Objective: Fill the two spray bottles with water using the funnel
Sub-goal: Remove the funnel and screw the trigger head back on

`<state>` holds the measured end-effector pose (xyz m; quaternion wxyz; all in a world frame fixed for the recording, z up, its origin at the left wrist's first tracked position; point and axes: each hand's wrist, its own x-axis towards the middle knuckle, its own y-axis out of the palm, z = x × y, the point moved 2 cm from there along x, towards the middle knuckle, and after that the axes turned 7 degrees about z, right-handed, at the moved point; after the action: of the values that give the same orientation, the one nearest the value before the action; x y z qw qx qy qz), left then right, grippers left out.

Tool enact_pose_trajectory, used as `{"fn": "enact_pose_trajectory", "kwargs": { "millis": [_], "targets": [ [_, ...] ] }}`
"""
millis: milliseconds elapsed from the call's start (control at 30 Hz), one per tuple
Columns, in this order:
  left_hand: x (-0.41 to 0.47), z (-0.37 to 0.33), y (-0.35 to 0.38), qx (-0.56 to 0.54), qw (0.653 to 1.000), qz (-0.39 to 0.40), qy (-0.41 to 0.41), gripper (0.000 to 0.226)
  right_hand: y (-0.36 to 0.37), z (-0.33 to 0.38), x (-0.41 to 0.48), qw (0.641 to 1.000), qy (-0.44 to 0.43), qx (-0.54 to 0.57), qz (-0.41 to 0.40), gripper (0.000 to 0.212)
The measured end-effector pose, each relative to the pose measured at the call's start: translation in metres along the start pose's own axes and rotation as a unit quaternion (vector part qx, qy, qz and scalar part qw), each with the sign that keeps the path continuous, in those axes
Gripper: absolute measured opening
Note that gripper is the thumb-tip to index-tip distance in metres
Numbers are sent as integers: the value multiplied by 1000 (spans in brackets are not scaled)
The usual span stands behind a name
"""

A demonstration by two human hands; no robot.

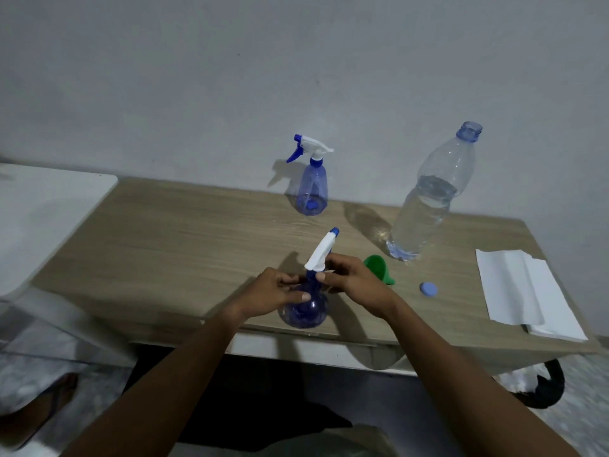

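A blue see-through spray bottle (304,313) stands at the table's near edge. My left hand (280,291) grips its neck and body. My right hand (351,280) is closed around the collar under its white trigger head (321,250), which points away from me. A second spray bottle (313,189), with its head on, stands near the wall. A green funnel (379,267) lies on its side just right of my right hand. A large clear water bottle (428,206), uncapped and more than half full, stands to the right. Its blue cap (428,288) lies on the table.
Folded white paper towels (524,291) lie at the right end of the wooden table (164,242). A white surface (43,212) adjoins the table on the left. A grey wall runs right behind the table. A foot in a sandal (43,404) shows on the floor at lower left.
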<state>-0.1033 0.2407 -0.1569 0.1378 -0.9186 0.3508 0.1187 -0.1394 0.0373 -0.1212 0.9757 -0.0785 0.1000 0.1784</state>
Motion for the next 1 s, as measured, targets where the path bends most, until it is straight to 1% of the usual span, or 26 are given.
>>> {"fn": "enact_pose_trajectory", "kwargs": {
  "millis": [67,100,167,267,333,400,433,567,700,867,1000],
  "targets": [
    [-3,2,3,8,1000,13,-7,40,5,0,0,1000,10,18,5,22],
    [-5,1,5,12,1000,16,-6,39,7,-1,1,1000,15,24,-4,21],
    [-10,1,11,9,1000,5,2,33,12,-2,3,998,24,39,-50,28],
    [-18,0,18,3,999,-38,7,27,19,-4,5,989,32,54,-133,44],
    [-22,-2,22,10,999,-52,-3,25,22,-4,5,987,46,42,-148,51],
    [-24,-4,24,29,998,-56,-13,24,23,-3,5,990,63,14,-123,58],
    [-25,-5,25,37,997,-60,-15,23,23,-3,5,992,63,6,-106,58],
    [-28,-7,27,31,997,-67,-20,20,24,1,6,994,71,32,-73,44],
    [-30,-8,26,24,998,-61,-25,18,25,0,8,994,88,36,-48,31],
    [-30,-8,21,9,998,-46,-49,19,25,-3,13,994,95,36,-37,16],
    [-31,-12,19,16,997,-39,-61,22,25,-3,14,994,98,35,-39,29]
  ]
}}
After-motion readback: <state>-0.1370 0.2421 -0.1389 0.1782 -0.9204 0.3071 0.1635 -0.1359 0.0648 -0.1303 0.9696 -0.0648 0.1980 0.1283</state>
